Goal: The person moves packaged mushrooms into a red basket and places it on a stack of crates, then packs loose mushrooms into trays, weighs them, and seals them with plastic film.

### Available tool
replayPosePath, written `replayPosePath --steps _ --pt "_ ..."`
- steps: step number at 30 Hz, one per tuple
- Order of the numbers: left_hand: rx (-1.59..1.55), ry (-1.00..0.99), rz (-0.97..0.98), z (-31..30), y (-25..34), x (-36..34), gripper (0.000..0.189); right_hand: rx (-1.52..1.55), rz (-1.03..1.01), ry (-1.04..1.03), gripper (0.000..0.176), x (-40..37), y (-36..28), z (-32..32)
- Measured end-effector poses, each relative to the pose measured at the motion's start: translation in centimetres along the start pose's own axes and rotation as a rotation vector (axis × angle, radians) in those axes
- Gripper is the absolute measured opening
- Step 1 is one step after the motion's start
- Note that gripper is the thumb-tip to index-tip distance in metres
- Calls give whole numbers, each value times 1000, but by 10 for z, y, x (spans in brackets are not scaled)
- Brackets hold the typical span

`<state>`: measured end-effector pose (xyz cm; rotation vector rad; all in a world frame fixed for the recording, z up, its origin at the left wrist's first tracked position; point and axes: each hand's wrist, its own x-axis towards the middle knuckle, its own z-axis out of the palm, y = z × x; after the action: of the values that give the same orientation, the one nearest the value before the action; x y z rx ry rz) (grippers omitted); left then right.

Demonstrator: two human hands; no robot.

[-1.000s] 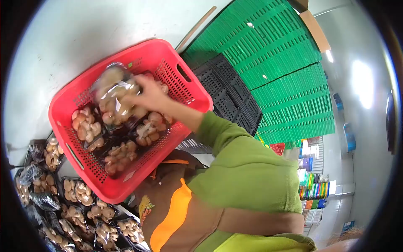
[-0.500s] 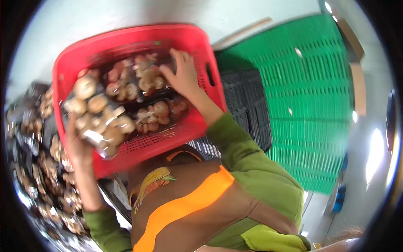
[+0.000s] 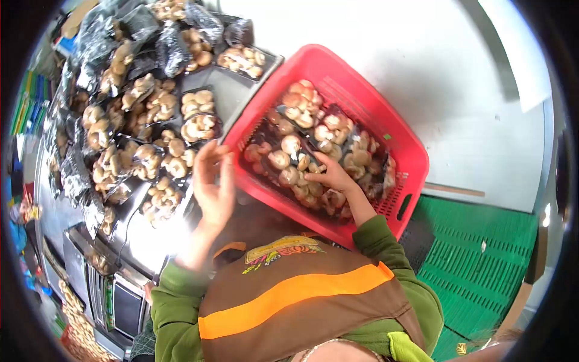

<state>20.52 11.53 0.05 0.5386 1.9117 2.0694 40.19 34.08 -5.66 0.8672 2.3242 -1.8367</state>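
Note:
A red plastic basket point(image 3: 329, 66) holds several film-wrapped packs of brown mushrooms. Inside it, my right hand point(image 3: 338, 178) is on a mushroom pack point(image 3: 295, 166), thumb and forefinger spread over its right end; the other fingers are partly hidden. My left hand point(image 3: 214, 187) is empty, its fingers apart and slightly curled, just outside the basket's left wall. Left of that hand, a wrapped mushroom pack point(image 3: 199, 114) and a second pack point(image 3: 163, 199) lie on the metal table.
A large heap of wrapped mushroom packs point(image 3: 145, 102) covers the table on the left. A dark-screened machine point(image 3: 128, 304) stands at lower left. Green slatted crates point(image 3: 476, 253) are at right beside a black crate point(image 3: 416, 241). A white surface point(image 3: 476, 139) extends behind the basket.
My left hand has let go of the mushroom pack it held and moved out of the basket. My right hand has moved onto a pack. The view has turned toward the heap.

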Motion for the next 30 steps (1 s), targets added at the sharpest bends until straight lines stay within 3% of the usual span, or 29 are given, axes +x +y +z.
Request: replayPosePath --steps 1,2,4,5,6,8,10,12,13,14,15,16,17,20,22,26,28,29,30 --pt "14 77 -6 -20 -5 8 37 -30 82 -67 64 6 -12 4" --pt "26 153 -13 -40 -12 18 35 -95 9 -49 63 16 7 14" --pt "23 278 72 -88 -28 40 33 -159 177 -213 64 36 7 19" --pt "103 364 91 -118 -31 50 31 -370 63 -165 60 37 -12 22" --pt "184 456 112 -150 -34 60 29 -386 43 -183 60 36 -36 24" --pt "433 658 184 -230 -26 78 29 -1003 -249 171 51 35 -88 29" --pt "809 880 158 -315 -8 89 39 -112 -141 161 38 51 -137 47" --pt "1230 989 174 -382 9 105 57 -50 -299 38 35 80 -195 86" --pt "1335 916 88 -401 13 115 62 -173 -527 -7 38 103 -216 116" --pt "1435 837 -1 -418 13 127 67 -175 -603 -105 42 127 -232 152" --pt "1414 757 -98 -440 -2 139 82 -321 -717 -184 48 151 -248 190" --pt "1418 712 -380 -442 -4 151 101 -314 -747 -304 56 172 -260 231" --pt "1390 602 -472 -426 10 158 116 -388 -821 -335 67 192 -265 275" --pt "1507 456 -714 -407 3 171 125 -725 -979 -453 94 234 -281 379" --pt "1637 462 -753 -381 12 173 127 -1022 -1051 -405 105 248 -274 419" --pt "1541 470 -784 -388 9 177 124 -1270 -1030 -303 108 246 -267 449" --pt "1489 442 -803 -402 14 183 120 -1318 -872 -462 103 248 -280 452" --pt "1373 422 -777 -423 11 187 120 -1324 -910 -440 91 246 -287 450" --pt "1258 402 -751 -442 10 188 120 -1327 -908 -434 91 242 -298 443"
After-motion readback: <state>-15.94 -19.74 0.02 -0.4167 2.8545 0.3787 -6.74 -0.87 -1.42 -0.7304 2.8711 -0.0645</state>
